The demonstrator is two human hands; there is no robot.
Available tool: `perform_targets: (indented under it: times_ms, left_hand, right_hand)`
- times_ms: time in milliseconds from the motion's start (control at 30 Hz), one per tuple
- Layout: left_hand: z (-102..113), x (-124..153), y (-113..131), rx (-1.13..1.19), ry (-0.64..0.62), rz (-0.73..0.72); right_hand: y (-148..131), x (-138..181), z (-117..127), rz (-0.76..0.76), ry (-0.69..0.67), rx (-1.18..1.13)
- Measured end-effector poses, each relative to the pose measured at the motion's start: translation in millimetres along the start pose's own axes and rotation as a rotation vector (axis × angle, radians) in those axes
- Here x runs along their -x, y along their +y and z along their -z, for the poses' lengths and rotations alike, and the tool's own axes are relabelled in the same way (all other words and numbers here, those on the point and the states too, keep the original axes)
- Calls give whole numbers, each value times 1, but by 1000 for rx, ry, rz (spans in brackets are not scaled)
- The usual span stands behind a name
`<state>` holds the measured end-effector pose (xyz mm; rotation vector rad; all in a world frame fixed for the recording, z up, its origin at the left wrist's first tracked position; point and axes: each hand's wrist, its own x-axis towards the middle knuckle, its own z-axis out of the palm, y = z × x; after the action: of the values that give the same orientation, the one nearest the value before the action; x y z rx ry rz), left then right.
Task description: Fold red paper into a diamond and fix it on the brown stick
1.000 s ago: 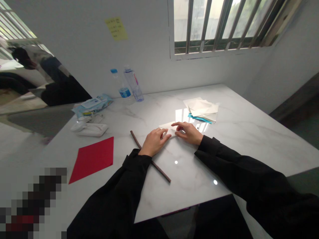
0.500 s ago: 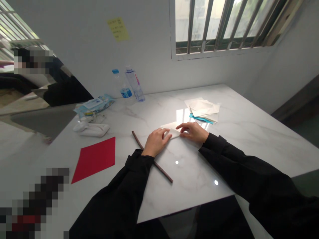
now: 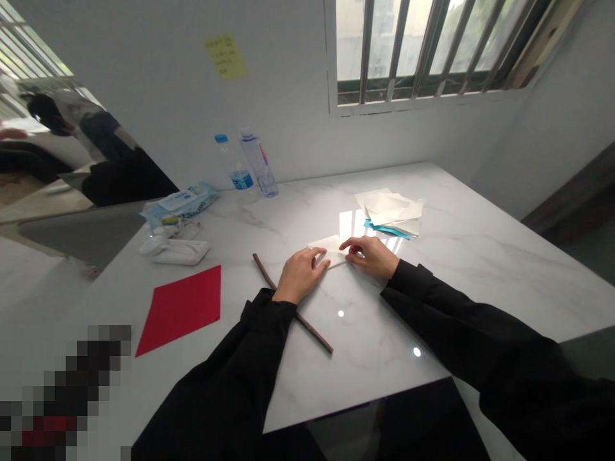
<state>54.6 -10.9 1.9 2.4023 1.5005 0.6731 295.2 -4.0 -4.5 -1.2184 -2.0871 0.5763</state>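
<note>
A small folded sheet of white paper (image 3: 330, 246) lies on the white marble table (image 3: 480, 256) in front of me. My left hand (image 3: 300, 275) rests on its near left part, fingers laid flat and pressing down. My right hand (image 3: 372, 255) sits at its right side, fingers curled, the index finger pressing along the paper's edge. Both sleeves are black. A thin brown stick (image 3: 291, 312) lies on the table and runs under my left wrist.
A red paper sheet (image 3: 182, 308) lies at the left. A stack of white and blue papers (image 3: 391, 212) sits behind my hands. Two water bottles (image 3: 250, 163), a wipes pack (image 3: 180, 203) and a white case (image 3: 175, 250) stand at the back left. A person sits far left.
My hands stay on the folded white paper with only slight shifts; the right index finger slid a little along the fold. The other things on the table have not moved.
</note>
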Motion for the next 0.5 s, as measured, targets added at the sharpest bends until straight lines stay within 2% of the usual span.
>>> perform_targets:
  times_ms: [167, 500]
  left_hand:
    - [2, 1, 1, 9, -6, 6]
    - [3, 1, 2, 5, -10, 6]
  right_hand:
    - [2, 0, 0, -44, 1, -45]
    - [3, -2, -5, 8, -3, -6]
